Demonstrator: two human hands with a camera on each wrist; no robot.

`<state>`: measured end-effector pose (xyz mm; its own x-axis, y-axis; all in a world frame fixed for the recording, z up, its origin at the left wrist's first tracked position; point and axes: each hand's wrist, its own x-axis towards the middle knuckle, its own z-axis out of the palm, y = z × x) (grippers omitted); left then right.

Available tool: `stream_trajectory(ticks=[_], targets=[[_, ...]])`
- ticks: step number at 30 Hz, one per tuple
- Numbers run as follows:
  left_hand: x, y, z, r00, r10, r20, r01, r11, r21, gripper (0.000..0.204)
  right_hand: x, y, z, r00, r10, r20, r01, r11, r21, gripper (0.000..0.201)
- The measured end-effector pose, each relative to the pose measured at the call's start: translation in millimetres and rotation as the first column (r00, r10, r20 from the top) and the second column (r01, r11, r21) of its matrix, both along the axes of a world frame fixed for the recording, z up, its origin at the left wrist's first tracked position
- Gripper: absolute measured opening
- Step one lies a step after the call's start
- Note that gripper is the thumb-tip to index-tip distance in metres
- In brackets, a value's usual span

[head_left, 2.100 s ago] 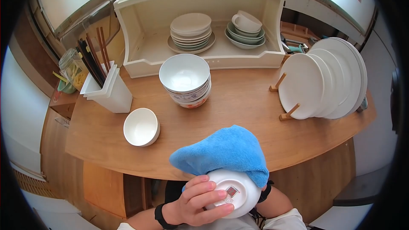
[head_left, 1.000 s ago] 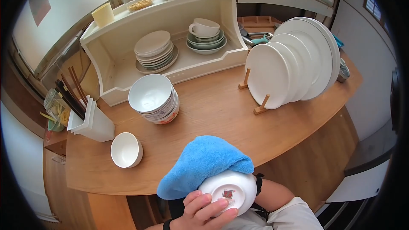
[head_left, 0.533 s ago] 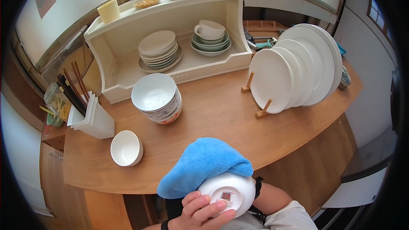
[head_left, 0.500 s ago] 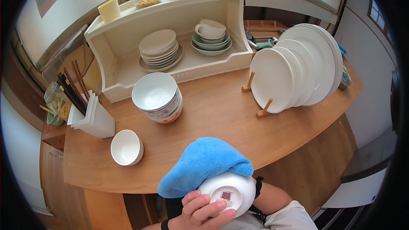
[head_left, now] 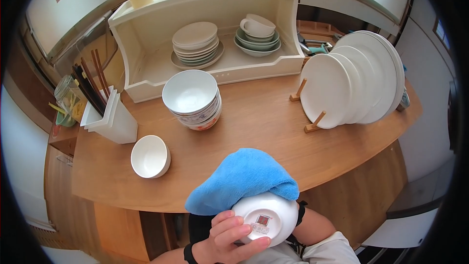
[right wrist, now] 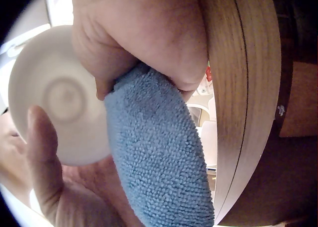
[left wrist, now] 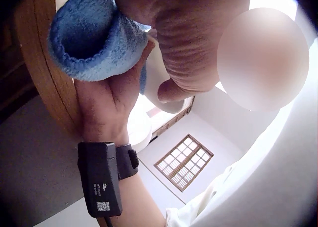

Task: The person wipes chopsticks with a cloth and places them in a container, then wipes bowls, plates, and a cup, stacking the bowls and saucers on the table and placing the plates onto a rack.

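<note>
A white bowl [head_left: 273,215] is held upside down at the table's front edge, its base with a small red label facing up. My left hand [head_left: 228,239] grips it, fingers lying along the base's left side; in the right wrist view its thumb stands beside the bowl [right wrist: 64,122]. A blue towel [head_left: 244,178] covers the bowl's far side. My right hand [right wrist: 144,28] clutches the towel [right wrist: 159,152]; in the head view that hand is hidden behind bowl and towel, with only its forearm showing. In the left wrist view the right hand [left wrist: 107,105] appears below the towel.
A small white bowl [head_left: 150,157] and a bowl stack [head_left: 190,93] stand on the wooden table [head_left: 264,117]. Left is a white chopstick holder [head_left: 115,120]; right, several plates [head_left: 327,93] in a wooden rack. Behind, a cream shelf [head_left: 215,80] holds plates, bowls and a cup.
The head view has swung aside and partly back. My left hand's fingers have shifted leftward on the bowl's base, baring more of the label. The towel stays over the bowl's far side.
</note>
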<state>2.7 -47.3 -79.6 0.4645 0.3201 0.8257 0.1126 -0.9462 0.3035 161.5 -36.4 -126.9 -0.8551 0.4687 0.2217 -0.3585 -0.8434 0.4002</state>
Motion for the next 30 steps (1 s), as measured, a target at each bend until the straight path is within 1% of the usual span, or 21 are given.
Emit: stream_trajectory(ticks=[1, 2, 4, 6, 10, 12, 20, 21, 23, 25, 26, 27, 28, 29, 30], targets=[[-1.2, -0.2, -0.3, 1.000, 0.009, 0.002, -0.009, 1.000, -0.003, 0.052, -3.1, -2.1, -4.4, 0.999, -0.014, -0.035, 0.012, 0.998, -0.056, 0.030], [-2.1, 0.1, -0.5, 1.000, 0.008, -0.020, -0.008, 1.000, -0.004, 0.052, -4.3, -2.6, -5.3, 0.999, -0.007, -0.033, 0.005, 0.998, -0.057, 0.030], [-2.3, 0.6, -0.2, 0.999, 0.008, -0.040, -0.008, 1.000, -0.007, 0.052, -5.7, -2.8, -4.4, 0.999, -0.040, -0.034, 0.038, 0.998, -0.053, 0.030], [-1.2, 1.1, 0.6, 0.999, 0.014, -0.031, -0.014, 1.000, -0.006, 0.051, -0.6, -4.2, 10.6, 0.999, -0.032, -0.029, 0.030, 0.999, -0.043, 0.030], [-0.3, 2.0, -2.1, 1.000, 0.029, 0.005, -0.029, 0.999, -0.023, 0.050, 2.3, -1.9, 14.1, 0.999, -0.035, 0.006, 0.035, 0.998, -0.046, 0.029], [-3.7, 1.4, -4.5, 1.000, -0.011, 0.002, 0.011, 0.999, -0.053, 0.050, 2.0, -3.1, 16.2, 0.999, -0.035, 0.030, 0.036, 0.998, -0.050, 0.028], [-4.2, -1.1, -4.3, 1.000, 0.018, 0.008, -0.017, 0.998, -0.053, 0.050, 3.0, -3.6, 23.7, 0.991, -0.035, 0.127, 0.048, 0.994, -0.103, 0.027], [-3.7, -0.4, -3.9, 1.000, 0.013, 0.004, -0.013, 0.999, -0.049, 0.051, 4.7, -4.7, 29.3, 0.994, -0.027, 0.102, 0.040, 0.990, -0.133, 0.027], [-2.7, 0.6, -4.8, 1.000, 0.005, 0.018, -0.004, 0.999, -0.048, 0.052, 11.3, -8.2, 53.0, 0.998, -0.067, -0.014, 0.066, 0.995, -0.075, 0.027], [-1.8, 1.5, -3.0, 1.000, -0.005, 0.028, 0.006, 0.999, -0.048, 0.052, 13.0, -9.8, 54.7, 0.991, -0.120, 0.051, 0.123, 0.991, -0.049, 0.029], [-0.9, 2.4, 0.5, 1.000, -0.013, 0.024, 0.014, 0.999, -0.050, 0.053, 10.8, -10.1, 40.8, 0.991, -0.120, 0.051, 0.122, 0.991, -0.049, 0.029], [-0.5, 3.0, 2.4, 1.000, -0.022, 0.019, 0.023, 0.998, -0.052, 0.053, 6.9, -10.6, 14.7, 0.975, -0.144, 0.168, 0.154, 0.987, -0.047, 0.029], [-0.4, 3.4, 2.4, 1.000, -0.022, 0.019, 0.023, 0.998, -0.053, 0.053, 2.4, -8.6, 9.3, 0.945, -0.165, 0.282, 0.184, 0.982, -0.042, 0.030], [-0.3, 3.7, 2.1, 1.000, -0.022, 0.021, 0.023, 0.998, -0.054, 0.053, 2.9, -9.7, 8.9, 0.945, -0.165, 0.283, 0.184, 0.982, -0.043, 0.030], [-0.3, 3.7, 2.0, 0.999, -0.022, 0.023, 0.023, 0.998, -0.055, 0.053, 4.4, -11.5, 10.4, 0.958, -0.162, 0.237, 0.182, 0.981, -0.066, 0.030]])
